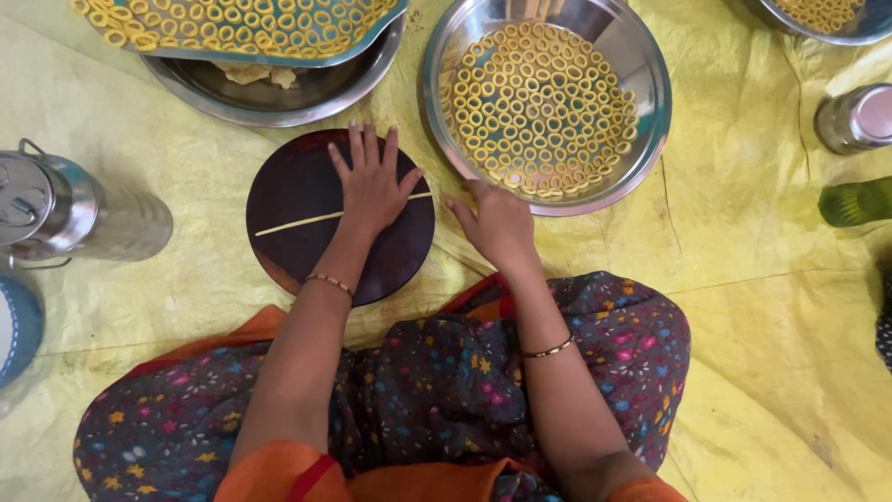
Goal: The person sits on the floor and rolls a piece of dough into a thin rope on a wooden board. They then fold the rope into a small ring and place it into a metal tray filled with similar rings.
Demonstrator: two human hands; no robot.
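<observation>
My left hand [370,181] lies flat, fingers spread, on a thin yellow dough rope [297,223] stretched across a round dark wooden board [288,191]. The rope runs out to the left of my palm and a short end shows at its right. My right hand [497,223] rests just right of the board, fingers loosely apart, holding nothing, close to the rim of a steel bowl [650,102] filled with several small yellow dough rings [539,107].
A steel plate [279,93] at top left holds dough lumps, with a tray of rings [242,28] lying over it. A steel canister [65,209] lies at the left and a steel cup [855,116] at the right. Yellow sheet [762,279] covers the floor.
</observation>
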